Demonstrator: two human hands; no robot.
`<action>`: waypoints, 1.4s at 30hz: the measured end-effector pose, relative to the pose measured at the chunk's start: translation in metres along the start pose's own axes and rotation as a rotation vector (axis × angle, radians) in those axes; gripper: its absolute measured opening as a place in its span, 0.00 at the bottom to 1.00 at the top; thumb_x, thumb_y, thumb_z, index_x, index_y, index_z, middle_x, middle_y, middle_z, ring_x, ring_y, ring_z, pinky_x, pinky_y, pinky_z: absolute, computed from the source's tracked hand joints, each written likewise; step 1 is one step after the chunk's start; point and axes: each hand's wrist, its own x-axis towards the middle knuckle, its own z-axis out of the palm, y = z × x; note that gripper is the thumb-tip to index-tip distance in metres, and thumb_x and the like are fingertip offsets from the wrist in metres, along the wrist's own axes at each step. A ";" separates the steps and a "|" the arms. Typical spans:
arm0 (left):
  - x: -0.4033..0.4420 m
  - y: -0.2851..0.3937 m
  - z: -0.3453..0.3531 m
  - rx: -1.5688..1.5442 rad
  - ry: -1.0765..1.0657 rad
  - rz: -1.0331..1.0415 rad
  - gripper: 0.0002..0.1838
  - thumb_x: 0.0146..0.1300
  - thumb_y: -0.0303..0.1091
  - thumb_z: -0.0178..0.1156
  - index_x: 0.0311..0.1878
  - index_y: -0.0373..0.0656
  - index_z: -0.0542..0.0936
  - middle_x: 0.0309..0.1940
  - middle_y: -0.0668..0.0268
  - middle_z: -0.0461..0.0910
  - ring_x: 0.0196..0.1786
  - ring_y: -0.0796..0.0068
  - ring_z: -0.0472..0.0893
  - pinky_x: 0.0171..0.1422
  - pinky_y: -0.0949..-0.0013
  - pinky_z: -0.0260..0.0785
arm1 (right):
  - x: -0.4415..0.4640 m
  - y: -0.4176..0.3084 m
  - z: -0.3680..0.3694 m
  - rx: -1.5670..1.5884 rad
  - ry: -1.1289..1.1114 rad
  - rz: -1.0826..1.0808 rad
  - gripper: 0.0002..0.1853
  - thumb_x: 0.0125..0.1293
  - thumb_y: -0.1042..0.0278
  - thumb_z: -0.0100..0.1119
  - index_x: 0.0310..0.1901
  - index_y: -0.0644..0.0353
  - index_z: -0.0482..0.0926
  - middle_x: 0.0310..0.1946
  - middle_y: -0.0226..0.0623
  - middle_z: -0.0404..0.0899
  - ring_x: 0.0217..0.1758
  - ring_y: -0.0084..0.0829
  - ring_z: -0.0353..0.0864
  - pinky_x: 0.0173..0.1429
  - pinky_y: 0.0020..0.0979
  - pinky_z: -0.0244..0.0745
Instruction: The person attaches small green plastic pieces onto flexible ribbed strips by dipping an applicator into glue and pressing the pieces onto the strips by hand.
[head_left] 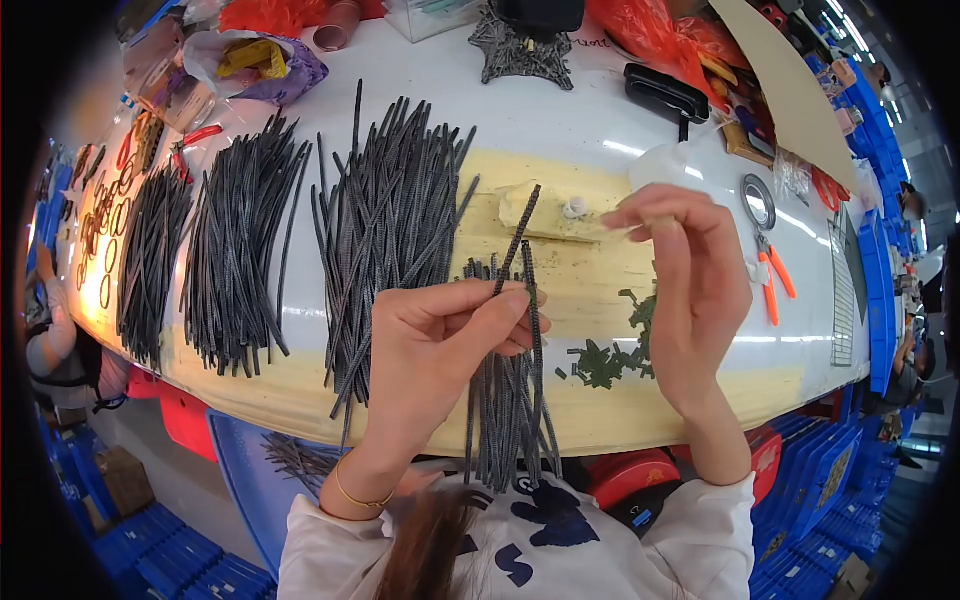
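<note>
Three bundles of strips (385, 210) are lying side by side on the left of the table (303, 315), with pliers (180, 158) resting near the far ends of the leftmost two. A fourth bundle (500, 410) is lying at the near edge, right of them. Small pieces (602, 366) are lying farther right. Beyond those, a tape roll (759, 202) is resting behind a hand tool (768, 272), and a wire rack (842, 300) is lying right of both.

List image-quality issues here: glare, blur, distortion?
Head view: fisheye bends the tabletop edge; corners go black.
Head view: warm glare washes out the tabletop around the dark rings at far left; white reflection streaks elsewhere.
Head view: right hand has soft fingertips, possibly motion blur; left hand looks sharper.
</note>
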 end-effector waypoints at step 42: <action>-0.028 0.009 -0.012 0.277 0.044 0.088 0.08 0.61 0.24 0.59 0.41 0.30 0.82 0.24 0.61 0.80 0.22 0.80 0.76 0.28 0.83 0.70 | -0.030 -0.044 0.013 0.153 -0.356 0.594 0.01 0.59 0.77 0.61 0.31 0.64 0.79 0.21 0.27 0.74 0.17 0.14 0.59 0.21 0.15 0.54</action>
